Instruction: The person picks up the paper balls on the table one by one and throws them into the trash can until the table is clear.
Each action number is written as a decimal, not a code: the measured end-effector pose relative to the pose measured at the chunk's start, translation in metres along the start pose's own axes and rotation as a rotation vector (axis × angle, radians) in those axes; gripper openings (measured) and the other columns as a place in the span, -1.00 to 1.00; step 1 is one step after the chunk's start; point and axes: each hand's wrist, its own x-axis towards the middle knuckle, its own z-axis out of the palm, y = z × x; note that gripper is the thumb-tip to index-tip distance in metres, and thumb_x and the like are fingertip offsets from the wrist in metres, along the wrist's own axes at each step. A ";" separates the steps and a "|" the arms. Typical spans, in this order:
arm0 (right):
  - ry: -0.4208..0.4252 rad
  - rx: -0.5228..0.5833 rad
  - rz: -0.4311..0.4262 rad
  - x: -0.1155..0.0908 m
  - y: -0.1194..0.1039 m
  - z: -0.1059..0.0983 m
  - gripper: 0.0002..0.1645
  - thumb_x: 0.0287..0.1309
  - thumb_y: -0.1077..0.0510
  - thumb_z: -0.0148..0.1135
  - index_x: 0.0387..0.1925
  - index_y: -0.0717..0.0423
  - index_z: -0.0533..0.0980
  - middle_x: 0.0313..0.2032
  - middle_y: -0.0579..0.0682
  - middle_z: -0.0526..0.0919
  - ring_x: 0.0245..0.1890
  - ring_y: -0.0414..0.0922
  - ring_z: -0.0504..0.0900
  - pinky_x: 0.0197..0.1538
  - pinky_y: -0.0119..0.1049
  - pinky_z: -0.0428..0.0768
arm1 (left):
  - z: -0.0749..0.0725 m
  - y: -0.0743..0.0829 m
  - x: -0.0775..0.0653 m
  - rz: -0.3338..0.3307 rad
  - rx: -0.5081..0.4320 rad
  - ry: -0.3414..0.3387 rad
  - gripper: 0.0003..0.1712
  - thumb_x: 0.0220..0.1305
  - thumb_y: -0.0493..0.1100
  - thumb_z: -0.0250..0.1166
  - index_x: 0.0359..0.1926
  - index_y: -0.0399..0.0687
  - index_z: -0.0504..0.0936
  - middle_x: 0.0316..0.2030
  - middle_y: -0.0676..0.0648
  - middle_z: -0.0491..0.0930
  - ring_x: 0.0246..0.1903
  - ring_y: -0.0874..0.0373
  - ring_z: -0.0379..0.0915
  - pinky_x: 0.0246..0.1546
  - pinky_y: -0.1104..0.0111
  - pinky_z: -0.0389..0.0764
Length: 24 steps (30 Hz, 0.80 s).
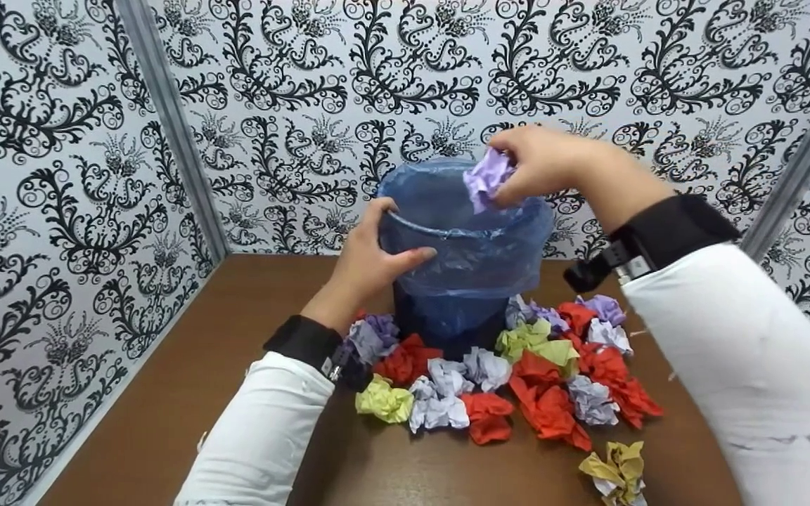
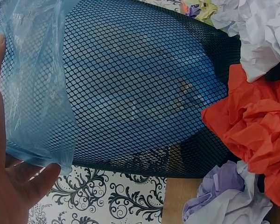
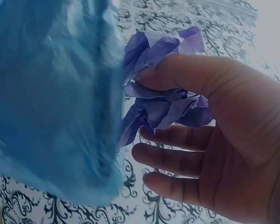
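A dark mesh wastebasket stands upright, lined with a blue plastic bag folded over its rim. My left hand grips the rim at its left side, thumb outside over the bag. Over the basket's mouth, near the right rim, my right hand pinches a crumpled purple paper ball between thumb and fingers. In the right wrist view the purple ball shows beside the bag's edge, with the other fingers spread below it.
Several crumpled paper balls lie around the basket's base: red, white, yellow-green and purple. A mustard-coloured ball lies at the front right. Patterned panels enclose the brown table at the back and sides.
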 end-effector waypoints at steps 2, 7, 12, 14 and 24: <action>-0.009 0.014 -0.006 0.004 -0.004 0.005 -0.44 -0.04 0.10 0.45 0.03 -0.01 0.45 -0.08 0.03 0.59 -0.12 -0.02 0.58 -0.07 -0.20 0.67 | 0.000 -0.001 0.000 0.004 0.000 0.000 0.00 -0.23 0.41 0.63 0.22 0.29 0.38 -0.01 0.14 0.61 -0.03 0.19 0.61 0.03 0.24 0.68; -0.021 0.005 0.002 0.011 -0.008 0.015 -0.36 -0.04 0.09 0.47 0.11 -0.01 0.43 -0.02 0.05 0.59 -0.05 0.02 0.61 0.03 -0.08 0.69 | 0.000 -0.002 0.000 0.010 0.010 0.000 0.03 -0.23 0.44 0.62 0.24 0.26 0.38 0.01 0.13 0.60 -0.02 0.18 0.60 0.03 0.23 0.68; -0.020 -0.004 0.012 0.017 -0.009 0.022 -0.26 -0.08 0.06 0.50 0.19 -0.02 0.44 0.02 0.06 0.61 0.00 0.04 0.62 0.11 0.00 0.67 | 0.001 -0.001 0.001 0.023 0.011 0.004 0.03 -0.20 0.39 0.63 0.25 0.18 0.37 0.02 0.05 0.61 -0.03 0.10 0.62 0.01 0.18 0.70; -0.022 -0.002 0.019 0.019 -0.009 0.025 -0.26 -0.09 0.05 0.51 0.18 -0.02 0.45 0.02 0.06 0.61 0.00 0.04 0.63 0.10 -0.01 0.68 | 0.001 0.000 0.001 0.030 0.015 0.006 0.02 -0.18 0.37 0.64 0.25 0.16 0.36 0.02 0.02 0.62 -0.04 0.07 0.62 0.01 0.18 0.70; -0.039 -0.018 0.034 0.024 -0.010 0.036 -0.27 -0.02 0.02 0.49 0.23 -0.03 0.46 0.03 0.06 0.64 0.02 0.06 0.66 0.11 0.02 0.69 | 0.002 -0.002 0.001 0.035 0.023 0.006 0.03 -0.17 0.38 0.63 0.26 0.18 0.35 0.02 0.04 0.60 -0.03 0.06 0.62 0.00 0.21 0.69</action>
